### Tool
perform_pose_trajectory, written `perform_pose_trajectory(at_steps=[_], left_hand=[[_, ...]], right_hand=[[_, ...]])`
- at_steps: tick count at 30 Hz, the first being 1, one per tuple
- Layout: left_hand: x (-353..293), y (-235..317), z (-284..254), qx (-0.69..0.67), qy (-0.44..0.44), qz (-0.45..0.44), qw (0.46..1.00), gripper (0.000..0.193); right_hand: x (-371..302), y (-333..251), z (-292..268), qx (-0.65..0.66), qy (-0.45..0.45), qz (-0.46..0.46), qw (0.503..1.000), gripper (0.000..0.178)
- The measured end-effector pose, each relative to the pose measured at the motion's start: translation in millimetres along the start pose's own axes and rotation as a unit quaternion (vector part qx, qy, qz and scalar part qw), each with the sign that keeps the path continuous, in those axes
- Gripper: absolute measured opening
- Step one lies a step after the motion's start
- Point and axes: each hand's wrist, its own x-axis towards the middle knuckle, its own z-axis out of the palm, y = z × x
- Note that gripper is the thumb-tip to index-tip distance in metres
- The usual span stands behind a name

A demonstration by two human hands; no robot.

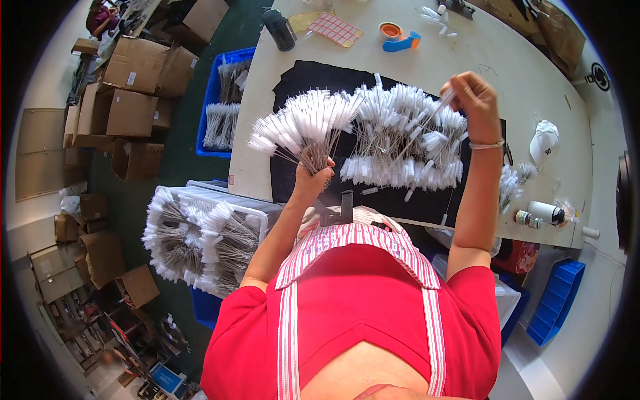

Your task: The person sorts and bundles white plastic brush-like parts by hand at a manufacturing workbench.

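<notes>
The left hand (313, 179), at the frame's centre, is closed tight around the wire stems of a fanned bunch of white-bristled tube brushes (303, 127). The right hand (475, 99), upper right of centre, is pinched shut on a single brush (445, 100) lifted from the heap of white brushes (400, 143) lying on a black mat (313, 77); the brushes are too many to count. Two blue crates show at left: one (212, 100) upper left holding brushes, another (203, 307) under a clear bin of brushes (200, 237). A roll of tape (390, 31) lies at the top, and cardboard boxes (133, 93) crowd the far left.
</notes>
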Motion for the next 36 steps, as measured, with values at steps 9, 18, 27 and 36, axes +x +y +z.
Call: perform_pose_trajectory(at_steps=[9, 18, 27, 36], left_hand=[[4, 14, 29, -0.173, -0.136, -0.067, 0.973, 0.028], [9, 16, 57, -0.152, -0.157, -0.147, 0.965, 0.019], [11, 9, 97, -0.131, -0.169, -0.168, 0.962, 0.044], [0, 12, 109, -0.126, -0.117, -0.182, 0.968, 0.023]], right_hand=[[-97, 101, 69, 0.237, 0.066, 0.249, 0.937, 0.033], [-162, 64, 60, 0.333, 0.037, 0.245, 0.910, 0.019], [-168, 48, 27, 0.240, 0.140, 0.163, 0.947, 0.013], [-165, 67, 25, 0.206, 0.124, 0.179, 0.954, 0.013]])
